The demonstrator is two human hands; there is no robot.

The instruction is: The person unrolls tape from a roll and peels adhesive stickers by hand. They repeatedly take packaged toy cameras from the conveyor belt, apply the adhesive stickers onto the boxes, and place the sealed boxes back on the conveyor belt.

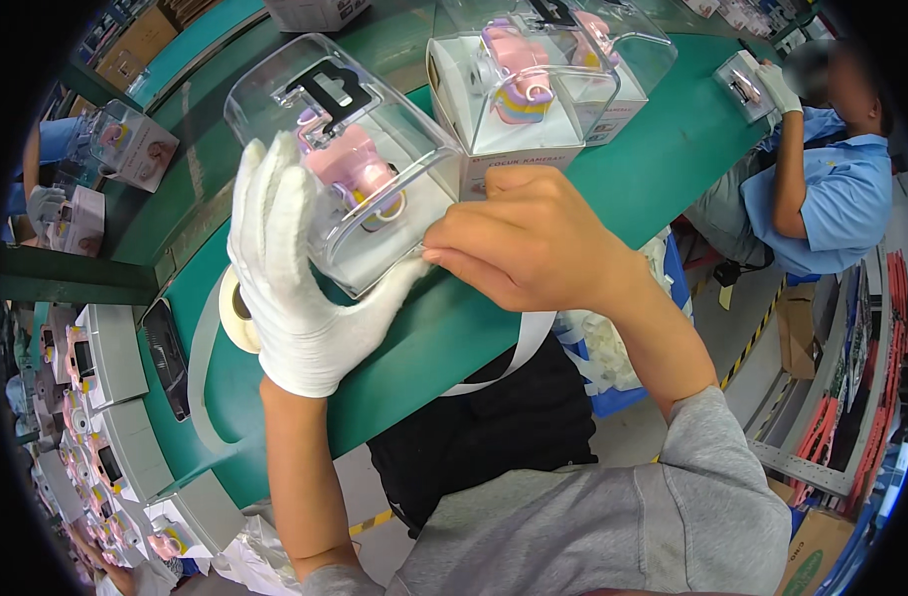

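Note:
My left hand (300,313), in a white glove, is wrapped round the side of a clear-lidded box (394,164). The box is tilted, with a pink toy camera (360,164) inside it and a black hang tab on the lid. My bare right hand (548,238) is at the box's near right corner, thumb and fingers pinched together. What lies between those fingertips is too small to make out. Just behind the right hand, two more clear-lidded boxes (519,134) with similar toys stand side by side on the green table (653,189).
Left of my gloved hand lie a white roll (237,313) with a pale strip and a black object (166,358). White boxes with toy cameras (126,447) line the left. A blue bin (613,363) sits below the table edge. At right, a co-worker (822,179) handles another box.

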